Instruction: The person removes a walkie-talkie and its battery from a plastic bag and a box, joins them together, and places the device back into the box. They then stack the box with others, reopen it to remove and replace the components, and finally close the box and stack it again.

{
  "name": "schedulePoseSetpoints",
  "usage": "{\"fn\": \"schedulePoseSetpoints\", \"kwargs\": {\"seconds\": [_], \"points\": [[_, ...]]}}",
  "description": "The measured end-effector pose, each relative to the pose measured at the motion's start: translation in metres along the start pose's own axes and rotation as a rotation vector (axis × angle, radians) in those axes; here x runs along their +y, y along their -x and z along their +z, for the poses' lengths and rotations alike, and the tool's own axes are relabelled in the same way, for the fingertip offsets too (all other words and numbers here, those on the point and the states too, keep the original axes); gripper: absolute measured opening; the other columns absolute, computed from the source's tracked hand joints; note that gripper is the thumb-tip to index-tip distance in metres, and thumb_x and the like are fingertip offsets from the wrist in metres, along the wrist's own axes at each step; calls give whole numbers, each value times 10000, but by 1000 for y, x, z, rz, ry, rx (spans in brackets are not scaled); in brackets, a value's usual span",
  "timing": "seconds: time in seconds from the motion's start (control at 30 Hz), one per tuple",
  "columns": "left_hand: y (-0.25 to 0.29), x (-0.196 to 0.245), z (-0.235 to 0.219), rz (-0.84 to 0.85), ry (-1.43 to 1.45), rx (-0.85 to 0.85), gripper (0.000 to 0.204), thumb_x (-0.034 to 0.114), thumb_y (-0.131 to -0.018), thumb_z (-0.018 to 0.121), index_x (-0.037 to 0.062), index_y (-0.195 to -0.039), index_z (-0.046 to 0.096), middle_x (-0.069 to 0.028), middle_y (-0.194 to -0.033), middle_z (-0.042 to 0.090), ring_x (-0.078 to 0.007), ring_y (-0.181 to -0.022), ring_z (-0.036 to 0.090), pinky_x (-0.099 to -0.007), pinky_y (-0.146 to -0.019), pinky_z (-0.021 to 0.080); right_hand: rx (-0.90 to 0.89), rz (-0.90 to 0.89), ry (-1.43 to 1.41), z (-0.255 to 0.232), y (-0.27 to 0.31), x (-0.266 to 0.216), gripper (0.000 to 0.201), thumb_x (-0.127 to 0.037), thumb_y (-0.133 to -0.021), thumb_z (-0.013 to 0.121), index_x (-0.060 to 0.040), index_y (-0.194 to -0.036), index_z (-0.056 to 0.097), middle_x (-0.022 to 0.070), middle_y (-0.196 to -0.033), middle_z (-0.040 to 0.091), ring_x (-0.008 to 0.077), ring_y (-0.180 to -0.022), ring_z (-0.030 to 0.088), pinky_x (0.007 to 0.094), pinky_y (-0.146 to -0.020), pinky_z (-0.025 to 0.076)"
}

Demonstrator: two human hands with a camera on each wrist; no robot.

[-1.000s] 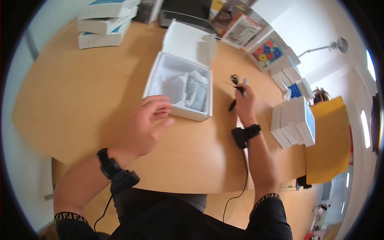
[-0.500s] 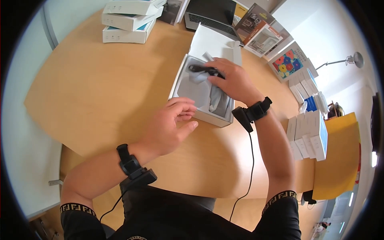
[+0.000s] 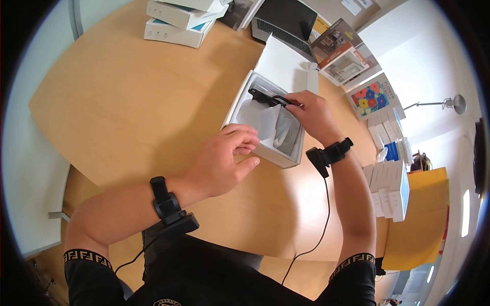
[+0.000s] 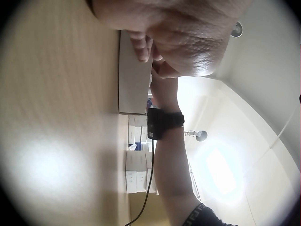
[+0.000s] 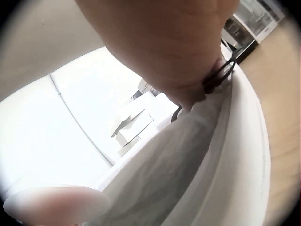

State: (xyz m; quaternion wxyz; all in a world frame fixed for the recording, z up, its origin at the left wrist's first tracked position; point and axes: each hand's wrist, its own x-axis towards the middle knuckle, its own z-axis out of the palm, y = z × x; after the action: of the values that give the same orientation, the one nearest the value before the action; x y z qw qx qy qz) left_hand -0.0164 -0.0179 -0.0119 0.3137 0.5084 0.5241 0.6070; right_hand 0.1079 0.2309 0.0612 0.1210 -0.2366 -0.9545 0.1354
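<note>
An open white box (image 3: 286, 159) stands on the table with its lid (image 3: 286, 58) tipped back. My right hand (image 3: 315, 116) is over its right side, thumb and fingers pinching a coiled black cable (image 3: 265, 98). The cable lies across the far part of the box. In the right wrist view a black loop (image 5: 233, 68) sticks out beyond the fingers. Beneath that hand sits a thing in whitish wrapping (image 3: 287, 133), in the box's right part. My left hand (image 3: 222, 160) is at the near left corner of the box, fingers loosely bent, nothing in them.
Behind the box is an open laptop (image 3: 283, 25). White boxes are stacked at the back left (image 3: 176, 33) and along the right side (image 3: 390, 186). Brochures (image 3: 344, 64) and a flower picture (image 3: 370, 97) stand at the back right. A yellow sheet (image 3: 416, 219) is at the right edge.
My right hand has carried the black cable from the table at the right into the box, then shifted slightly right over it. The left hand has stayed by the near left corner.
</note>
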Motion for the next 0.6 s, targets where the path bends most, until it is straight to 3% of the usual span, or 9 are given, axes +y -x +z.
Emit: {"fn": "schedulePoseSetpoints", "kwargs": {"seconds": [0.1, 0.23, 0.33, 0.4, 0.43, 0.47, 0.53, 0.57, 0.6], "points": [[0, 2, -1, -12, -12, -8, 323, 45, -923, 661, -43, -1225, 589, -145, -1359, 512, -194, -1111, 632, -330, -1005, 531, 36, -94, 34, 8, -4, 1, 218, -133, -886, 734, -45, -1086, 741, 116, -1038, 725, 268, -927, 695, 349, -824, 546], [0, 0, -1, -13, 12, -7, 317, 46, -920, 666, -42, -1216, 593, -146, -1355, 518, -197, -1107, 635, -329, -1006, 534, 34, -41, -81, 1, -5, -2, 199, -153, -887, 741, -49, -1057, 751, 101, -991, 730, 267, -918, 698, 349, -834, 549], [0, -3, 0, -4, 17, 2, 310, 47, -918, 671, -41, -1206, 595, -147, -1349, 523, -199, -1109, 634, -330, -1004, 537, 230, 77, -115, -11, -7, 9, 244, -172, -894, 736, -47, -1102, 738, 106, -1041, 721, 281, -985, 683, 360, -898, 535], [0, -4, 1, 8, 16, 6, 306, 47, -917, 672, -41, -1200, 595, -148, -1347, 525, -200, -1109, 634, -330, -1003, 539, 624, -101, 239, -11, -11, 34, 323, -197, -918, 717, -45, -1202, 694, 126, -1142, 695, 278, -1067, 661, 368, -951, 514], [0, -4, 1, 8, 16, 7, 301, 46, -917, 672, -40, -1195, 595, -146, -1346, 526, -201, -1111, 633, -329, -1003, 539, 580, 35, 263, -11, -10, 44, 439, -197, -947, 686, -11, -1331, 586, 149, -1238, 649, 257, -1123, 630, 355, -974, 493], [0, -3, 1, 9, 15, 9, 296, 44, -916, 672, -40, -1189, 595, -145, -1345, 526, -201, -1114, 632, -328, -1004, 539, 580, 32, 266, -8, -10, 47, 439, -197, -947, 686, -11, -1331, 586, 149, -1238, 649, 257, -1123, 630, 355, -974, 493], [0, -2, 1, 7, 13, 7, 294, 43, -916, 671, -39, -1189, 594, -144, -1345, 527, -202, -1114, 631, -329, -1005, 538, 454, 492, -261, -1, -13, 53, 558, -180, -946, 686, 12, -1428, 482, 165, -1250, 633, 243, -1140, 608, 358, -989, 480], [-1, -2, 0, 2, 11, 3, 293, 42, -917, 669, -38, -1188, 594, -143, -1345, 527, -204, -1115, 630, -330, -1007, 538, 454, 488, -260, 4, -12, 53, 558, -180, -946, 686, 12, -1428, 482, 165, -1250, 633, 243, -1140, 608, 358, -989, 480], [-1, -1, 0, 4, 12, 5, 293, 42, -917, 669, -38, -1188, 594, -143, -1345, 527, -204, -1115, 630, -330, -1007, 538, 416, 563, -641, 9, -10, 53, 640, -141, -937, 679, 10, -1487, 391, 190, -1285, 607, 261, -1171, 582, 369, -1009, 465]]}}
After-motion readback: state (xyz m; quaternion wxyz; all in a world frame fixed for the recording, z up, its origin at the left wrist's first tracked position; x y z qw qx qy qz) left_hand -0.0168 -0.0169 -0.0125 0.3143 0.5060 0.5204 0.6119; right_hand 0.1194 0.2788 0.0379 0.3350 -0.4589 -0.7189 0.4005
